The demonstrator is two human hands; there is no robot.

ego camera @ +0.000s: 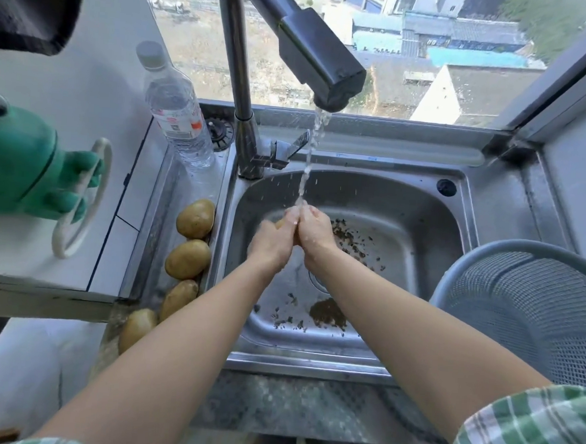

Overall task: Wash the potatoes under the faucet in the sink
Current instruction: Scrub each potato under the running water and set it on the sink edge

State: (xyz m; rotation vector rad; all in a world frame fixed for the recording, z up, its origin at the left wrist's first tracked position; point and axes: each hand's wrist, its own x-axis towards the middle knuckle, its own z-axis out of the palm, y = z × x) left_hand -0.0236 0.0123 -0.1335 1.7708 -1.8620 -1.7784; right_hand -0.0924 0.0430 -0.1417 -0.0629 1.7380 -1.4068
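I log four spare potatoes [188, 259] lined along the drainboard left of the sink [422, 209]. Over the basin, left hand [273, 243] and right hand [315, 233] both curl round the held potato [280, 223], mostly hidden, under the faucet stream [308, 164]. Step in hand: rinsing. Next move, I judge: release it into the mesh colander [489, 248] at right.

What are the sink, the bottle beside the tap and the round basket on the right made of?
The sink looks like stainless steel: grey, brushed, dully reflective. The bottle seems clear plastic: see-through, with a printed label. The basket appears to be fine mesh, likely metal, in a matte grey rim, probably plastic.
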